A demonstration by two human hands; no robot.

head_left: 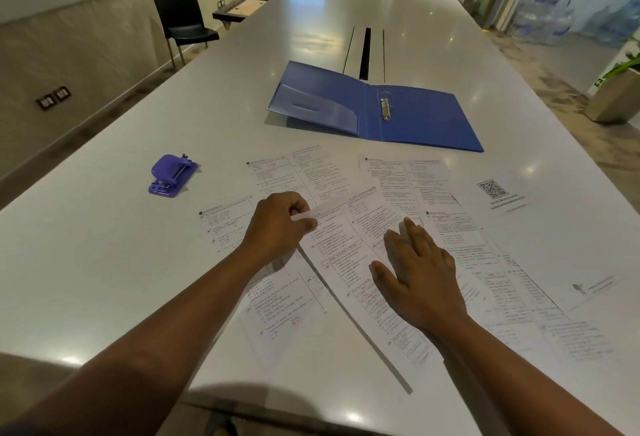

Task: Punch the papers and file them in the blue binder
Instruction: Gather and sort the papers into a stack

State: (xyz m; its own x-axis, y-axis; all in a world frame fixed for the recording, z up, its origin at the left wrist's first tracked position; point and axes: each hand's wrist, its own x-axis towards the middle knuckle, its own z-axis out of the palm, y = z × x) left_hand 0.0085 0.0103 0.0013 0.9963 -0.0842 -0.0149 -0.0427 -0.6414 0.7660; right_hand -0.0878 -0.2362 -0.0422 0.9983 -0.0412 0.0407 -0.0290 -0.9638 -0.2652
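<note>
On the near half of the white worktop lie the papers, spread out and overlapping (printed sheets, text too small to read). The left hand has its grip closed on the upper left corner of the middle sheet, thumb and fingers pinching the edge so that corner lifts off the sheets below. The right hand lies flat on the same sheet, palm down, fingers stretched and slightly spread, its grip fully open and holding nothing. The punch, purple, sits to the left, well apart from the papers. The blue binder lies open beyond the papers, its metal rings showing at the spine.
</note>
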